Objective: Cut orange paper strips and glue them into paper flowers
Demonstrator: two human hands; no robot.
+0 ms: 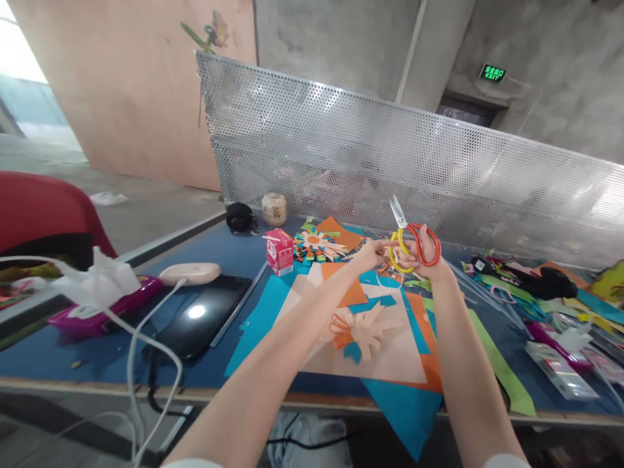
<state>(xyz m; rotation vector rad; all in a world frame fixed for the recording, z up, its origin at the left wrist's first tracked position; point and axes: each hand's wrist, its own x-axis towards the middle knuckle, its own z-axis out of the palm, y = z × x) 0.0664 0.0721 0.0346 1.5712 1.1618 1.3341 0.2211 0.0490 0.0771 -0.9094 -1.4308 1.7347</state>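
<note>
My right hand (425,252) has the scissors (400,218) hanging on it, one loop red and one yellow, with the metal blades pointing up and slightly apart. Close to the yellow loop is my left hand (373,252), its fingers reaching toward the right fingertips; whatever they pinch is too small to make out. Below both hands, a cut paper flower (370,333) in pale peach, with orange loops and blue pieces, lies on a large peach sheet (312,361). Orange paper (336,276) and blue paper (258,325) lie around it.
Behind the sheets are a finished-looking paper flower (314,242), a pink drink carton (279,252) and a jar (274,209). On the left lie a phone (205,318), a white cabled device (190,273) and a tissue pack (107,305). Scraps (517,279) cover the right; a perforated metal screen (312,136) stands behind.
</note>
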